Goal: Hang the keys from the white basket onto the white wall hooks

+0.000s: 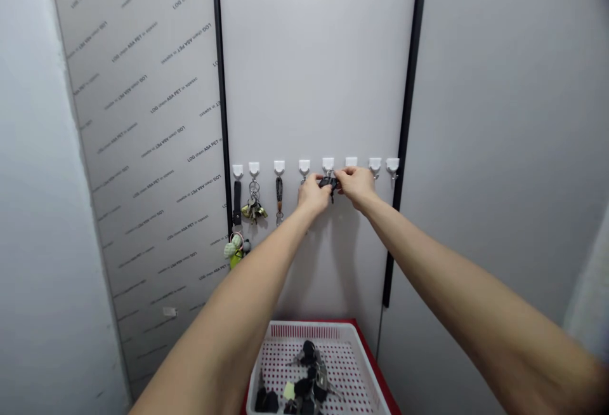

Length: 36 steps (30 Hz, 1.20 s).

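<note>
A row of several white hooks runs across the grey wall panel. Both arms reach up to the fifth hook point(328, 164). My left hand point(313, 193) and my right hand point(356, 184) are closed in a pinch on a black key fob point(328, 182) that hangs just under that hook. The first three hooks carry key sets: a black strap with a green and white charm point(235, 237), a bunch of brass keys point(253, 207), and a braided strap point(279, 196). The three hooks to the right point(375, 164) are bare.
Below, a white perforated basket point(354, 355) on a red surface holds several dark keys and fobs point(304, 383). Black vertical strips point(408, 117) edge the wall panel. A film-covered panel point(152, 136) stands to the left.
</note>
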Available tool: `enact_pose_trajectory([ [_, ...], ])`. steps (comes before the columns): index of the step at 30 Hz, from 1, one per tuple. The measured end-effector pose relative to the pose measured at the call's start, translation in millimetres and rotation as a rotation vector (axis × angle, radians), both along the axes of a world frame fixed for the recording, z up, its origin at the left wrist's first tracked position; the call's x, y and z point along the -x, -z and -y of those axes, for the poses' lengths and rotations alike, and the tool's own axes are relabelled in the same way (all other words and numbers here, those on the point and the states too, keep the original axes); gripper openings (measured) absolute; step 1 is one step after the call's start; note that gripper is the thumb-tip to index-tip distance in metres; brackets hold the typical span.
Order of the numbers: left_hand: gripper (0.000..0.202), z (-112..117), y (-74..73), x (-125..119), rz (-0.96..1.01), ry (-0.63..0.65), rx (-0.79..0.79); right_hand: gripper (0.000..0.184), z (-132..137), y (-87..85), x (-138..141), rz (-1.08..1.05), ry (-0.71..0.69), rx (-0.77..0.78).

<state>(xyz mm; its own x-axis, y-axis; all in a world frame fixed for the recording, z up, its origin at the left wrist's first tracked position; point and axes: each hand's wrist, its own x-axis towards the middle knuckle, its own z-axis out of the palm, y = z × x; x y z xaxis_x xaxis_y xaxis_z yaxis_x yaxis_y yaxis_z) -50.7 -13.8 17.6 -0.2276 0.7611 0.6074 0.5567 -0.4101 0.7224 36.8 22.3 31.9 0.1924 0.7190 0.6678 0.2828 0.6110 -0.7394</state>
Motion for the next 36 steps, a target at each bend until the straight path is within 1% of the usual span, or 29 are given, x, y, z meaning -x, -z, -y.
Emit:
enact_pose_trajectory([
  [4,0.028,0.2,1.1,1.4,-0.020,-0.033,0.056,0.013,-7.1,3.4,4.2,0.041,0.049,0.060],
  [8,0.030,4.7,11.2,3.1,-0.056,-0.006,0.088,0.013,-14.2,9.3,4.9,0.078,0.058,0.086],
  [10,0.033,9.0,22.8,5.2,-0.055,0.015,0.093,0.015,-15.9,14.2,2.8,0.084,0.058,0.069],
  [11,0.034,11.8,31.6,7.0,-0.055,0.027,0.091,0.017,-15.7,19.1,1.4,0.080,0.068,0.046],
  [13,0.035,19.7,57.0,12.4,-0.060,0.077,0.075,0.024,-10.7,37.4,-1.1,0.068,0.110,-0.017],
  [14,0.034,25.1,74.0,16.0,-0.058,0.118,0.071,0.027,-5.1,52.1,-2.0,0.074,0.124,-0.043],
  [15,0.033,31.6,93.5,20.1,-0.047,0.161,0.079,0.028,3.2,70.8,-2.4,0.099,0.114,-0.052],
  [16,0.032,39.3,115.2,24.4,-0.028,0.200,0.102,0.028,14.2,93.2,-2.2,0.147,0.074,-0.038],
  [17,0.030,47.7,138.4,28.8,-0.004,0.229,0.148,0.027,27.2,118.6,-1.6,0.213,0.006,0.001],
  [19,0.023,64.9,185.6,37.4,0.046,0.229,0.276,0.023,55.9,173.7,0.8,0.424,-0.240,0.159],
  [20,0.022,72.7,207.6,41.3,0.043,0.231,0.337,0.022,69.2,200.4,2.2,0.512,-0.332,0.238],
  [21,0.022,79.5,227.4,44.8,0.018,0.222,0.387,0.021,80.5,224.5,3.3,0.592,-0.391,0.281],
  [22,0.022,85.1,244.1,47.9,-0.025,0.202,0.431,0.021,89.3,244.9,4.0,0.653,-0.425,0.307],
  [23,0.022,89.4,257.4,50.4,-0.080,0.181,0.476,0.021,95.4,260.9,4.0,0.705,-0.424,0.322],
  [24,0.023,92.5,267.1,52.3,-0.135,0.161,0.511,0.021,99.0,272.3,3.4,0.746,-0.400,0.328],
  [26,0.025,95.5,277.0,54.4,-0.228,0.140,0.559,0.024,100.4,283.3,0.9,0.803,-0.305,0.339],
  [29,0.027,94.9,277.5,54.2,-0.295,0.140,0.601,0.028,96.4,284.4,-2.6,0.876,-0.205,0.404],
  [31,0.028,94.0,275.9,53.1,-0.317,0.152,0.636,0.030,94.5,284.5,-3.2,0.907,-0.204,0.444],
  [33,0.028,94.1,275.9,52.1,-0.334,0.171,0.678,0.031,94.1,286.7,-2.9,0.888,-0.232,0.452],
  [36,0.027,95.5,277.7,51.5,-0.341,0.200,0.695,0.029,94.6,291.0,-2.3,0.818,-0.319,0.438],
])
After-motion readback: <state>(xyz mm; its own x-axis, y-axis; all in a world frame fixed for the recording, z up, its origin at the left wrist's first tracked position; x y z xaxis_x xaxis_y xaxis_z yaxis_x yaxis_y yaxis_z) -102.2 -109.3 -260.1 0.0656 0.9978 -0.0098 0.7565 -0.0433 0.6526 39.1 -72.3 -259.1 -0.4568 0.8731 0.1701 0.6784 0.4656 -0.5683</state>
